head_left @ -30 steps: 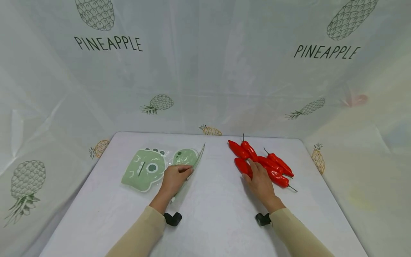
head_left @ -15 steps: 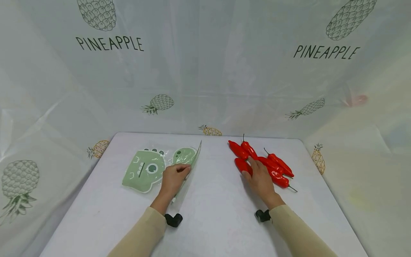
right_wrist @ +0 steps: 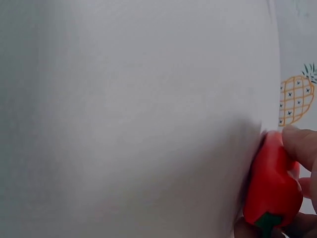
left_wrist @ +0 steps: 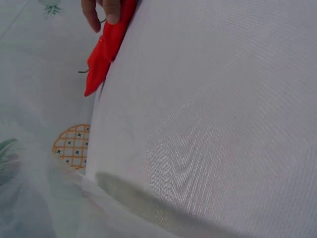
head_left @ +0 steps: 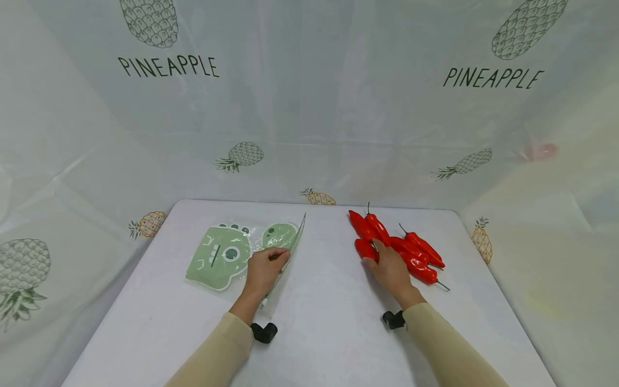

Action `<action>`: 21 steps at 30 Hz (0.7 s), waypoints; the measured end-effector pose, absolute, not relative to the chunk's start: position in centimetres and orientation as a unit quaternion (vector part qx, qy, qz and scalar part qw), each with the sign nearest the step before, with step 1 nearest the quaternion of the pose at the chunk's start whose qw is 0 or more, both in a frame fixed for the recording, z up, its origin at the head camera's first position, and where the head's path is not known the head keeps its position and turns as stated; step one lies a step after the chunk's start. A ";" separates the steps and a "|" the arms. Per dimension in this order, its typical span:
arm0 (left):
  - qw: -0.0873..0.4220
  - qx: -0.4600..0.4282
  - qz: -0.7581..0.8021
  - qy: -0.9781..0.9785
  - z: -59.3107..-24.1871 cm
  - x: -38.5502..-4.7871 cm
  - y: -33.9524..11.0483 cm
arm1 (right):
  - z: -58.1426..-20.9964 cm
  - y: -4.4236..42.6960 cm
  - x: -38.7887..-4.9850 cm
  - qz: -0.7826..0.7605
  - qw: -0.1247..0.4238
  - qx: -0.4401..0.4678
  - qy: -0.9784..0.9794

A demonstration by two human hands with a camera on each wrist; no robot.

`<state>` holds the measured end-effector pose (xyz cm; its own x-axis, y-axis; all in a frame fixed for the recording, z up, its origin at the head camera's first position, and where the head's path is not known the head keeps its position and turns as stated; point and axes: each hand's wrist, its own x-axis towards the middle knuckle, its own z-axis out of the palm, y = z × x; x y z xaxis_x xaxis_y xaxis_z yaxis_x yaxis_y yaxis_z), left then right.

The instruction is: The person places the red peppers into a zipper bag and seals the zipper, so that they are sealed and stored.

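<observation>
pinching upright-slanting edge of clear bag [head_left: 239,258] w/ green cartoon print btwn thumb + fingertips of l hand [head_left: 263,270]; fingers narrow, closed onto plastic. lying otherwise mostly flat on l side of white table [head_left: 319,344].

gripping red pepper [right_wrist: 272,186] in r hand [head_left: 390,273], thumb on one side, fingers bent round other, per r wrist view. held on table's r side, just beside other red peppers [head_left: 420,269], heaped loosely, some overlapping, a few w/ thin dark stems. can't tell if touching table or slightly lifted.

showing in l wrist view: blurry clear plastic along bottom, r hand's fingers up top by peppers.

wearing beige sleeves [head_left: 220,352] & small black units [head_left: 264,333] at wrists. backed by pale sheet [head_left: 309,107] printed w/ pineapples.
</observation>
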<state>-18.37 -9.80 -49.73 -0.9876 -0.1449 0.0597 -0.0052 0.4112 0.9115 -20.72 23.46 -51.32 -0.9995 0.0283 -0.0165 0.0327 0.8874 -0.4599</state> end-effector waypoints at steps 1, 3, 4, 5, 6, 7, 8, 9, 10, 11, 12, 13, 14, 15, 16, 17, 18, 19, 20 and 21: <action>0.067 0.045 -0.539 -0.839 -49.7 -18.4 -9.8 | -51.3 23.5 -20.7 -0.239 0.011 0.021 0.971; 0.071 0.045 -0.535 -0.841 -49.7 -18.4 -9.7 | -51.2 23.5 -20.7 -0.245 0.024 0.030 0.969; 0.072 0.046 -0.534 -0.841 -49.7 -18.4 -9.7 | -51.1 23.5 -20.7 -0.249 0.030 0.034 0.968; 0.073 0.046 -0.533 -0.842 -49.7 -18.4 -9.7 | -51.1 23.5 -20.7 -0.252 0.035 0.038 0.966; 0.074 0.048 -0.532 -0.842 -49.7 -18.4 -9.6 | -51.0 23.6 -20.7 -0.256 0.038 0.041 0.965; 0.074 0.048 -0.532 -0.842 -49.7 -18.4 -9.6 | -51.0 23.6 -20.7 -0.260 0.040 0.042 0.964; 0.075 0.048 -0.533 -0.842 -49.7 -18.4 -9.6 | -50.9 23.6 -20.6 -0.266 0.042 0.043 0.962; 0.076 0.048 -0.533 -0.842 -49.7 -18.4 -9.6 | -50.9 23.6 -20.6 -0.273 0.042 0.044 0.960; 0.078 0.045 -0.531 -0.843 -49.6 -18.4 -9.5 | -50.9 23.6 -20.7 -0.281 0.041 0.045 0.958; 0.080 0.044 -0.529 -0.844 -49.6 -18.4 -9.5 | -50.8 23.6 -20.7 -0.288 0.039 0.047 0.956; 0.081 0.042 -0.528 -0.844 -49.5 -18.4 -9.5 | -50.7 23.6 -20.7 -0.297 0.038 0.048 0.953; 0.081 0.040 -0.527 -0.845 -49.5 -18.4 -9.5 | -50.6 23.6 -20.7 -0.306 0.036 0.049 0.950; 0.080 0.039 -0.524 -0.847 -49.5 -18.4 -9.5 | -50.4 23.5 -20.7 -0.315 0.035 0.051 0.947; 0.078 0.038 -0.521 -0.849 -49.5 -18.4 -9.4 | -50.3 23.5 -20.6 -0.324 0.033 0.052 0.944; 0.076 0.037 -0.519 -0.851 -49.5 -18.4 -9.4 | -50.1 23.4 -20.6 -0.334 0.031 0.054 0.940; 0.072 0.037 -0.518 -0.852 -49.6 -18.4 -9.4 | -49.8 23.2 -20.5 -0.345 0.029 0.055 0.937; 0.069 0.035 -0.515 -0.853 -49.6 -18.4 -9.4 | -49.6 23.1 -20.5 -0.354 0.027 0.054 0.933; 0.067 0.033 -0.513 -0.855 -49.7 -18.4 -9.4 | -49.4 23.0 -20.4 -0.363 0.025 0.052 0.930; 0.065 0.031 -0.512 -0.856 -49.7 -18.4 -9.3 | -49.1 22.8 -20.4 -0.373 0.023 0.047 0.926; 0.064 0.030 -0.511 -0.857 -49.7 -18.4 -9.3 | -48.9 22.6 -20.3 -0.382 0.021 0.041 0.923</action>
<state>-18.41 -9.30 -49.71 -0.9899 -0.1171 0.0796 0.0145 0.4755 0.8796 -20.34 22.65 -48.94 -0.9958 0.0597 -0.0690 0.0910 0.7053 -0.7031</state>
